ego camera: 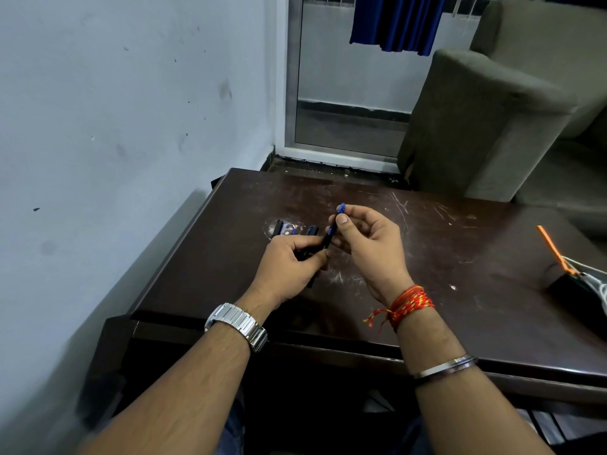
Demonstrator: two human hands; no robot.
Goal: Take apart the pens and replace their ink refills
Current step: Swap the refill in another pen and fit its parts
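Note:
A dark pen with a blue top (pixel 331 229) stands nearly upright above the dark wooden table (pixel 460 257). My right hand (pixel 368 244) pinches its upper part between thumb and fingers. My left hand (pixel 289 267) is closed around its lower end together with other dark pens, whose ends (pixel 310 284) stick out below the fist. Two more dark pen pieces with blue ends (pixel 297 229) lie on the table just beyond my left hand.
A black pouch with an orange strap (pixel 571 284) and white cords lies at the table's right edge. A wall runs along the left. A grey sofa (pixel 486 126) stands behind the table at the right, beside a glass door.

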